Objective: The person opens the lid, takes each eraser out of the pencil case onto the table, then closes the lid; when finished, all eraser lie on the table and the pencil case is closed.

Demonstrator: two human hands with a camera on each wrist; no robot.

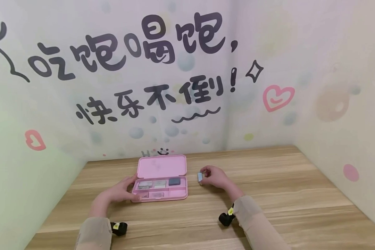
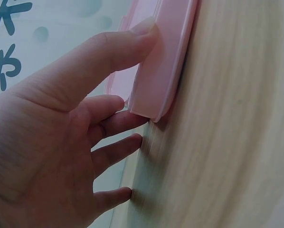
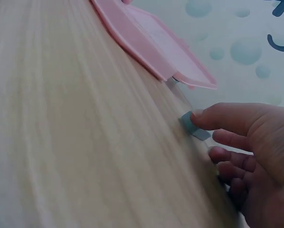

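A pink hinged case (image 1: 178,193) lies on the table with its lid (image 1: 161,166) swung up at the back. My left hand (image 1: 120,191) grips its left end. In the left wrist view the thumb (image 2: 137,40) lies on the front wall, and the index and middle fingers are at the short end. Right of the case, my right hand (image 1: 218,177) holds a small light-blue block (image 1: 200,176) between thumb and fingers. The right wrist view shows this block (image 3: 188,122) low at the tabletop, partly covered by the thumb.
Inside the case's compartments are a dark grey-blue block (image 1: 174,181), a pale block (image 1: 160,183) and several clear or whitish pieces (image 1: 145,184). The wooden tabletop (image 1: 268,194) meets printed walls at the back and sides. Black cameras (image 1: 226,219) are strapped to both wrists.
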